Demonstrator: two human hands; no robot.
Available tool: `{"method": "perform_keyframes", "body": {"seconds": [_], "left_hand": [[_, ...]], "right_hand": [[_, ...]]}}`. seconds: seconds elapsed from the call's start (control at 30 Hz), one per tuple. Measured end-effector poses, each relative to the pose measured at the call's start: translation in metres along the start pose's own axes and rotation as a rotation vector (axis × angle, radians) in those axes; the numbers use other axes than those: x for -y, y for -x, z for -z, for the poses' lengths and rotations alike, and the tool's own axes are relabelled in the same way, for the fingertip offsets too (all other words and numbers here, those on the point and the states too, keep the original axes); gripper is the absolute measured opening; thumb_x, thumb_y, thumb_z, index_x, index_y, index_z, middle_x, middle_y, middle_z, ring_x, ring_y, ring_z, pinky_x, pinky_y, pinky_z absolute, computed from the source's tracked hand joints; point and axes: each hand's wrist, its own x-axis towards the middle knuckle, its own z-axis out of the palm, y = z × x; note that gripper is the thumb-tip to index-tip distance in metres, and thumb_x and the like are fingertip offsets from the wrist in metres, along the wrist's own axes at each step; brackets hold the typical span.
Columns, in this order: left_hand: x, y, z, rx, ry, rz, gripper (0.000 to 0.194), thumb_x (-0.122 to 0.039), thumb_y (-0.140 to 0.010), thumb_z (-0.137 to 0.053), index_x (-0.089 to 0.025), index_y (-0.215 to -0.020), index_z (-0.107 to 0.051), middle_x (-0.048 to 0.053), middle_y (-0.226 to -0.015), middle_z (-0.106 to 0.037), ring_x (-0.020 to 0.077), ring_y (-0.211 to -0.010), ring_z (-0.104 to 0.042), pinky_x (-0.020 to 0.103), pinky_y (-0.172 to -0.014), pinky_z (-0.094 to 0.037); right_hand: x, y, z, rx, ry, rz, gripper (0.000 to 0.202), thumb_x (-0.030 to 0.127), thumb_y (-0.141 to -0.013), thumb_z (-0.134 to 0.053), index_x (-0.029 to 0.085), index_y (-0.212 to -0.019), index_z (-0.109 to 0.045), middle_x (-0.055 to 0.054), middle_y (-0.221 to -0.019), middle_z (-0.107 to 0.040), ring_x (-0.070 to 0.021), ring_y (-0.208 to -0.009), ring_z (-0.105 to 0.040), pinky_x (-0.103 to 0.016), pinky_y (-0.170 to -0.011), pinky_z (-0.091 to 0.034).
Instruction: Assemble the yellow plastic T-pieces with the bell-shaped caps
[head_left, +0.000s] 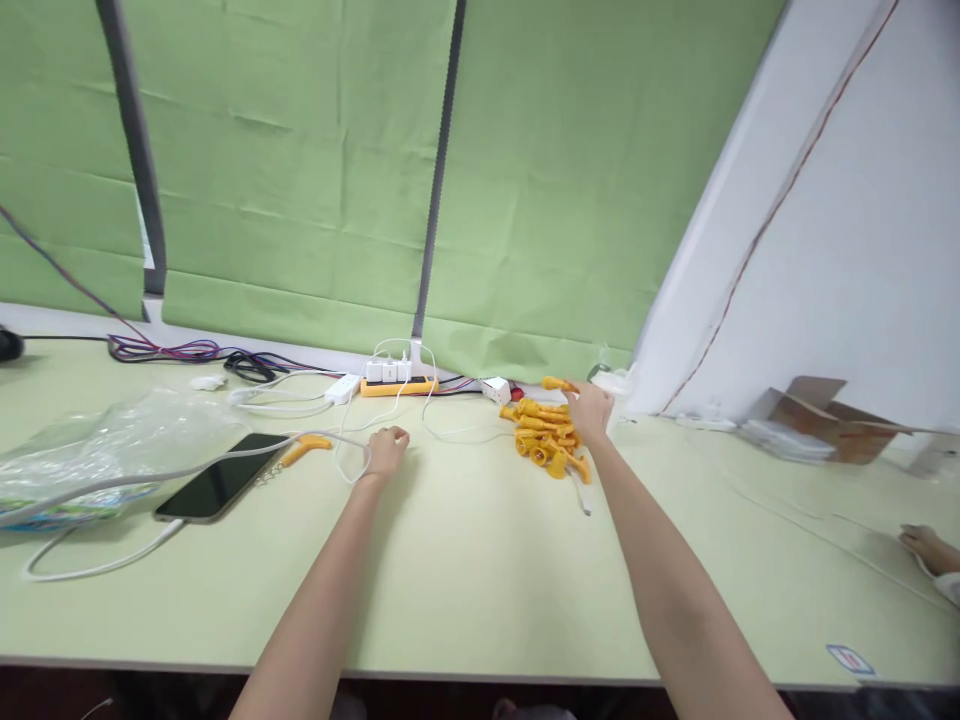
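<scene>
My right hand (pixel 591 410) is closed on one end of a yellow plastic piece (pixel 556 384), raised at the back of a pile of similar yellow pieces (pixel 541 432). Several in the pile have flared, cup-like ends; their exact kind is unclear. My left hand (pixel 388 450) rests on the table with its fingers curled in, and nothing shows in it. A thin white cable passes by its wrist. Left of that hand lies a single curved yellow piece (pixel 304 449) with a small chain, touching a dark-screened phone (pixel 223 480).
A yellow and white power strip (pixel 399 385) with plugs stands at the back, among tangled cables (pixel 176 350). Clear plastic bags (pixel 112 450) lie at left. On the right are an open cardboard box (pixel 840 420) and another person's hand (pixel 930 548). Green cloth hangs behind the table.
</scene>
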Motion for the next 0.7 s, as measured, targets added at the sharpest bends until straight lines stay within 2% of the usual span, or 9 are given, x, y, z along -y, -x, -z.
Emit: {"method": "perform_keyframes", "body": {"seconds": [0.13, 0.3, 0.37, 0.47, 0.53, 0.6, 0.7], "left_hand": [[0.013, 0.002, 0.001, -0.099, -0.264, 0.038, 0.033, -0.025, -0.082, -0.040, -0.012, -0.099, -0.066, 0.017, -0.107, -0.063, 0.0274, -0.107, -0.055, 0.036, -0.094, -0.035], [0.023, 0.001, -0.006, -0.097, -0.380, 0.086, 0.034, -0.023, -0.080, -0.040, -0.010, -0.103, -0.061, 0.020, -0.112, -0.059, 0.0316, -0.114, -0.050, 0.044, -0.098, -0.029], [0.024, 0.001, -0.007, -0.080, -0.382, 0.088, 0.034, -0.023, -0.080, -0.040, -0.009, -0.104, -0.060, 0.020, -0.113, -0.058, 0.0315, -0.115, -0.048, 0.044, -0.099, -0.027], [0.024, 0.000, -0.006, -0.057, -0.368, 0.098, 0.035, -0.025, -0.080, -0.040, -0.009, -0.107, -0.058, 0.021, -0.116, -0.056, 0.0314, -0.117, -0.046, 0.044, -0.100, -0.026], [0.021, 0.002, -0.004, -0.036, -0.364, 0.095, 0.036, -0.026, -0.081, -0.040, -0.009, -0.107, -0.057, 0.022, -0.118, -0.054, 0.0319, -0.119, -0.045, 0.044, -0.100, -0.027], [0.016, 0.005, -0.003, -0.005, -0.363, 0.088, 0.037, -0.025, -0.081, -0.040, -0.008, -0.109, -0.056, 0.022, -0.119, -0.053, 0.0318, -0.120, -0.045, 0.044, -0.100, -0.027], [0.006, 0.016, -0.003, 0.071, -0.354, 0.052, 0.041, -0.023, -0.082, -0.039, -0.005, -0.116, -0.052, 0.023, -0.124, -0.050, 0.0307, -0.123, -0.042, 0.044, -0.104, -0.024]], "right_hand": [[-0.006, 0.005, -0.019, 0.133, 0.249, 0.094, 0.035, 0.016, -0.086, -0.040, 0.025, -0.105, -0.068, -0.009, -0.107, -0.066, -0.0248, -0.104, -0.053, -0.049, -0.097, -0.023], [-0.004, 0.009, -0.035, 0.283, 0.337, 0.145, 0.043, 0.008, -0.083, -0.035, 0.025, -0.110, -0.065, -0.010, -0.115, -0.062, -0.0260, -0.111, -0.049, -0.058, -0.101, -0.014], [-0.003, 0.007, -0.031, 0.265, 0.317, 0.128, 0.044, 0.009, -0.084, -0.035, 0.025, -0.114, -0.062, -0.009, -0.117, -0.061, -0.0264, -0.112, -0.048, -0.060, -0.100, -0.014], [-0.002, 0.014, -0.013, 0.118, 0.216, 0.115, 0.043, 0.012, -0.085, -0.033, 0.025, -0.117, -0.058, -0.006, -0.118, -0.060, -0.0234, -0.110, -0.049, -0.053, -0.100, -0.020], [0.000, 0.031, 0.001, 0.004, 0.134, 0.103, 0.036, 0.017, -0.086, -0.034, 0.024, -0.111, -0.059, -0.005, -0.113, -0.061, -0.0207, -0.105, -0.051, -0.045, -0.096, -0.026], [0.001, 0.059, 0.012, -0.036, 0.099, 0.058, 0.028, 0.026, -0.088, -0.037, 0.021, -0.103, -0.060, -0.006, -0.104, -0.063, -0.0203, -0.097, -0.053, -0.040, -0.088, -0.031], [0.004, 0.105, 0.017, 0.091, 0.156, 0.043, 0.033, 0.037, -0.087, -0.041, 0.018, -0.109, -0.056, -0.010, -0.105, -0.061, -0.0236, -0.096, -0.052, -0.038, -0.081, -0.033]]}}
